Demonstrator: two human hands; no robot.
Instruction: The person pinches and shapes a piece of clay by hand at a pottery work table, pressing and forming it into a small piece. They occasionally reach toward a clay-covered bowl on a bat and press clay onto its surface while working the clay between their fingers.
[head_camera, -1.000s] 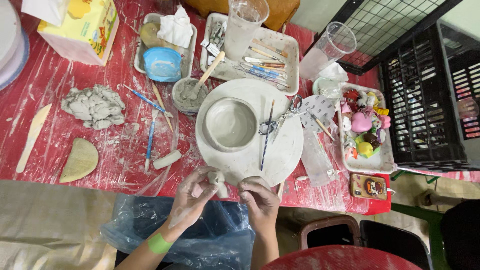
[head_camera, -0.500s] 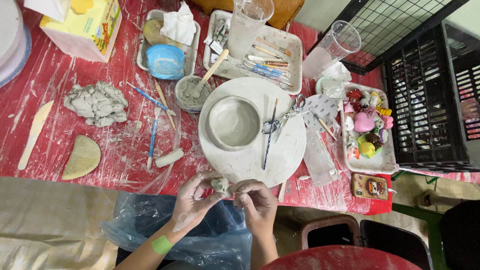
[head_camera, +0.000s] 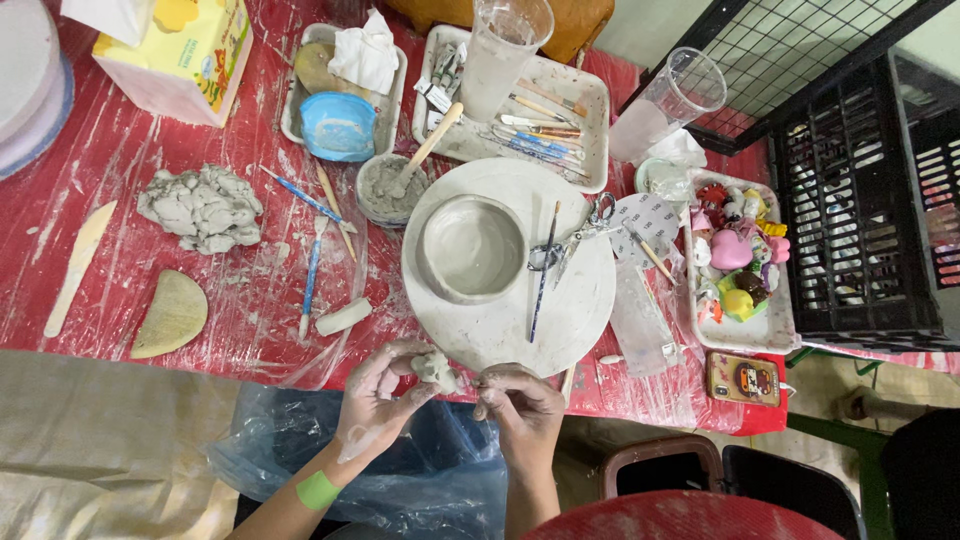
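Red table (head_camera: 120, 290): yellow tissue box (head_camera: 190, 55) top-left, far corner.

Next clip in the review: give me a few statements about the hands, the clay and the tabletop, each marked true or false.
1. The left hand holds a small lump of grey clay. True.
2. The clay bowl sits on the round white turntable. True.
3. The right hand grips the scissors. False: the scissors lie on the turntable, and the right hand is at the table edge beside the lump.
4. The wooden stick stands in the blue bowl. False: it leans in the grey slip cup.
5. The table cover is red. True.
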